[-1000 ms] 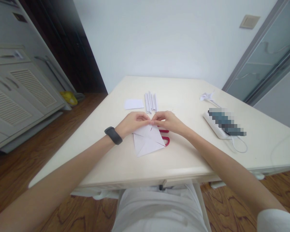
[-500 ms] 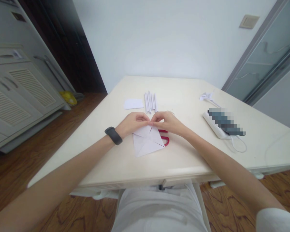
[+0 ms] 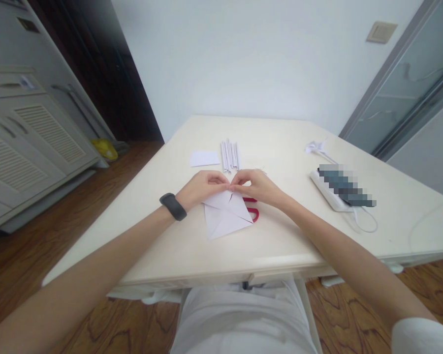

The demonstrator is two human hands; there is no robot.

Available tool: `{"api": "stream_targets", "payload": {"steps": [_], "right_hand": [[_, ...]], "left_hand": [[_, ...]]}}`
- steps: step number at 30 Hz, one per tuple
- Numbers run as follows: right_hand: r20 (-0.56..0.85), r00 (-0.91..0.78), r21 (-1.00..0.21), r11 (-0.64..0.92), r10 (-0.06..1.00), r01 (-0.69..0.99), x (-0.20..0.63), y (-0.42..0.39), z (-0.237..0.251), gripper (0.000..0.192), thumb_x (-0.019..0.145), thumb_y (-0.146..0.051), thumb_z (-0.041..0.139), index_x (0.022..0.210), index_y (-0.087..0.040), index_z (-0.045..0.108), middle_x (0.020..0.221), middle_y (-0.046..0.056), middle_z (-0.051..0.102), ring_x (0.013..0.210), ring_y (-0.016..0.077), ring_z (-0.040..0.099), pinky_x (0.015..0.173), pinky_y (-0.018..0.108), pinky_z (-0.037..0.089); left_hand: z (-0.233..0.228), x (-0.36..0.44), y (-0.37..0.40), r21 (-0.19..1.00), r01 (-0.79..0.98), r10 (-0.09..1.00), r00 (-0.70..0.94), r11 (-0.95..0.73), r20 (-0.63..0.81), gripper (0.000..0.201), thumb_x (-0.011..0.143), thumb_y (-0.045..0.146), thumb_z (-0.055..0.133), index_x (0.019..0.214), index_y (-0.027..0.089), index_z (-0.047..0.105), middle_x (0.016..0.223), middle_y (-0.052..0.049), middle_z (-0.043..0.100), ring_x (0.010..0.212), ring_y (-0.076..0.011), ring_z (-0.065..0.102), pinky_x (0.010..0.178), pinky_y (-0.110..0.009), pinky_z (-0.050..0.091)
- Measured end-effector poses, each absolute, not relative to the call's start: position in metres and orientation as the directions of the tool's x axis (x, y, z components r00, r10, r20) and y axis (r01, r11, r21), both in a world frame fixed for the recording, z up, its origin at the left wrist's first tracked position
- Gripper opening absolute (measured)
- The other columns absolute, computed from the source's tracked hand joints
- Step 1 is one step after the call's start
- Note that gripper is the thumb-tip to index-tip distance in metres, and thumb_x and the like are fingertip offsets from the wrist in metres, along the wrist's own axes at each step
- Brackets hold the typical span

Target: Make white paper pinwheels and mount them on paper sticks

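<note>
A square sheet of white paper (image 3: 227, 220) with diagonal lines and slits lies near the middle of the table. My left hand (image 3: 203, 188), with a black band on its wrist, pinches the sheet's far edge. Right beside it, my right hand (image 3: 256, 186) pinches the same edge, and the fingertips of both hands meet. A slit opens just below the fingers. Red-handled scissors (image 3: 254, 215) lie partly under the paper, their blades hidden.
Beyond my hands are several rolled white paper sticks (image 3: 231, 155) and a small stack of white paper (image 3: 204, 158). At the right stand a paper pinwheel (image 3: 315, 147) on a stick and a white box (image 3: 327, 192) with a blurred dark object and a cable.
Both hands keep their pinch at nearly the same spot. The paper has shifted very slightly to the right.
</note>
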State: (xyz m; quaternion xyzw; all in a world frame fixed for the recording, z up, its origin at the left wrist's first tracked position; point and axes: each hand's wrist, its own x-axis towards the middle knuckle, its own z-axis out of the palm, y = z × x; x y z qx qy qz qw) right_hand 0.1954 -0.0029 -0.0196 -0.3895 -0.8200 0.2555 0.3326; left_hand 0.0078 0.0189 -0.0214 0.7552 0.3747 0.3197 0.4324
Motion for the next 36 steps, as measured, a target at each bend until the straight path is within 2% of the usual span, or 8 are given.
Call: {"api": "stream_targets", "payload": {"steps": [17, 25, 36], "right_hand": [[0.371, -0.474, -0.649, 0.588, 0.799, 0.483, 0.1963, -0.0013, -0.019, 0.02, 0.081, -0.03, 0.054, 0.076, -0.014, 0.066, 0.078, 0.004, 0.064, 0.073, 0.0134, 0.057, 0.067, 0.025, 0.043], [0.409, -0.472, -0.64, 0.614, 0.781, 0.462, 0.1966, 0.001, -0.0198, 0.019, 0.08, -0.029, 0.055, 0.075, -0.014, 0.066, 0.077, 0.003, 0.064, 0.073, 0.0132, 0.058, 0.068, 0.025, 0.044], [0.419, -0.482, -0.639, 0.627, 0.77, 0.446, 0.1965, -0.0003, -0.0171, 0.013, 0.079, -0.023, 0.055, 0.072, -0.015, 0.065, 0.076, 0.002, 0.063, 0.073, 0.013, 0.057, 0.071, 0.025, 0.043]], "left_hand": [[-0.0168, 0.0061, 0.0158, 0.923, 0.283, 0.861, 0.501, -0.259, 0.088, 0.018, 0.071, 0.034, 0.062, 0.076, 0.017, 0.064, 0.076, -0.003, 0.068, 0.073, -0.0168, 0.062, 0.064, -0.027, 0.045], [-0.0117, 0.0053, 0.0153, 0.901, 0.296, 0.838, 0.532, -0.319, 0.122, 0.021, 0.068, 0.034, 0.064, 0.08, 0.017, 0.063, 0.081, -0.003, 0.066, 0.081, -0.0187, 0.062, 0.074, -0.031, 0.047], [-0.0152, 0.0039, 0.0177, 0.899, 0.299, 0.831, 0.544, -0.32, 0.115, 0.02, 0.067, 0.029, 0.063, 0.082, 0.017, 0.06, 0.082, -0.003, 0.064, 0.08, -0.018, 0.061, 0.073, -0.031, 0.046]]}}
